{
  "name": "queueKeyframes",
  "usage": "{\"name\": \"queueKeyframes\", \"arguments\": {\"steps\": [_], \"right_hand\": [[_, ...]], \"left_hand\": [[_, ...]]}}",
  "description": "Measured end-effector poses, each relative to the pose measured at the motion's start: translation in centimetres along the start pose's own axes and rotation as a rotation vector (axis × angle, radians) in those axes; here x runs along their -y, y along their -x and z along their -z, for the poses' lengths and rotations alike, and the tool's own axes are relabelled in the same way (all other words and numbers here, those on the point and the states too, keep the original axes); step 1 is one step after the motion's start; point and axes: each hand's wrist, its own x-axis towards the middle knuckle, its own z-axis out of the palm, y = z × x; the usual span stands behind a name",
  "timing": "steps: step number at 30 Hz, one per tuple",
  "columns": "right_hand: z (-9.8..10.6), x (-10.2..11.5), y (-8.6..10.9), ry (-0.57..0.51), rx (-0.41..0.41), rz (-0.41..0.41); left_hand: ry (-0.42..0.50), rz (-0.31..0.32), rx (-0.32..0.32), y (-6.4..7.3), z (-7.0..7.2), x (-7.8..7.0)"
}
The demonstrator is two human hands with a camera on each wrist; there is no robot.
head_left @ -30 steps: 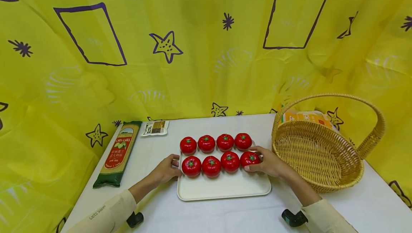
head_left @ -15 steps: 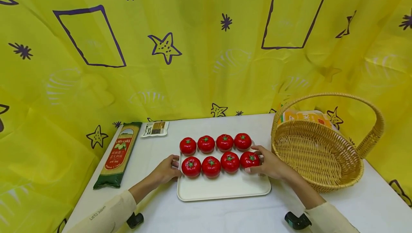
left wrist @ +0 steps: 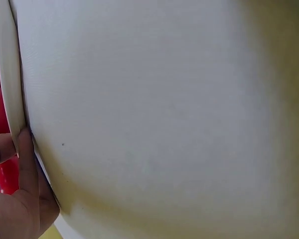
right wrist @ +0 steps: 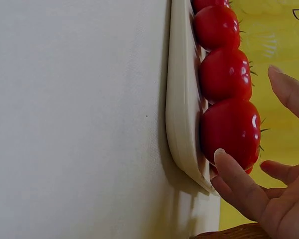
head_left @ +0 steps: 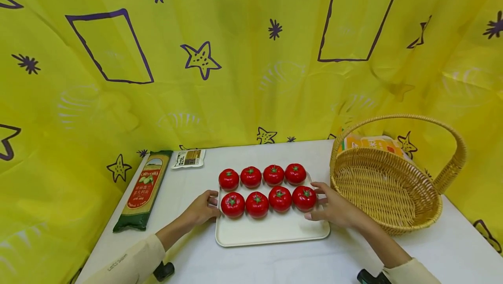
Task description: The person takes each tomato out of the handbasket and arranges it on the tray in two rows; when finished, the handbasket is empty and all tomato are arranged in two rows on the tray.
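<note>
A cream tray (head_left: 271, 232) bears red tomatoes (head_left: 257, 204) with green stem tops, in two rows. At its left rim my left hand (head_left: 201, 209) pinches the edge; in the left wrist view the thumb lies above the rim and fingers reach beneath it. My right hand (head_left: 334, 206) is beside the front row's rightmost tomato (head_left: 304, 198), its fingers spread. In the right wrist view the thumb stands away from that tomato (right wrist: 231, 130), while one fingertip overlaps its side; whether it touches cannot be told.
To the right stands a wicker basket (head_left: 387, 188) with a tall handle, an orange-and-white packet (head_left: 373, 142) behind it. A green-and-tan pasta packet (head_left: 144, 190) lies at the left. Further back is a small sachet (head_left: 189, 158). A yellow patterned curtain (head_left: 243, 100) closes off the back.
My right hand has let go of the front row's rightmost tomato, its thumb and fingers spreading as it draws slightly right. My left hand stays at the tray's rim.
</note>
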Motion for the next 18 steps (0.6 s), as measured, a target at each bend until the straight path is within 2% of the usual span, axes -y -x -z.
{"name": "queueKeyframes", "arguments": {"steps": [5, 9, 14, 18], "right_hand": [[0.5, -0.2, 1.2, 0.001, 0.010, -0.001], [1.0, -0.4, 2.3, -0.006, 0.023, 0.037], [1.6, -0.3, 3.4, -0.003, 0.030, 0.106], [2.0, 0.2, 4.0, 0.030, 0.011, 0.176]], "left_hand": [[0.046, -0.001, 0.026, 0.5, 0.4, 0.1], [0.050, 0.014, 0.049, 1.0, 1.0, -0.2], [0.033, 0.008, 0.030, 2.0, 2.3, -1.1], [0.000, -0.041, 0.002, 2.8, 3.3, -2.0]]}}
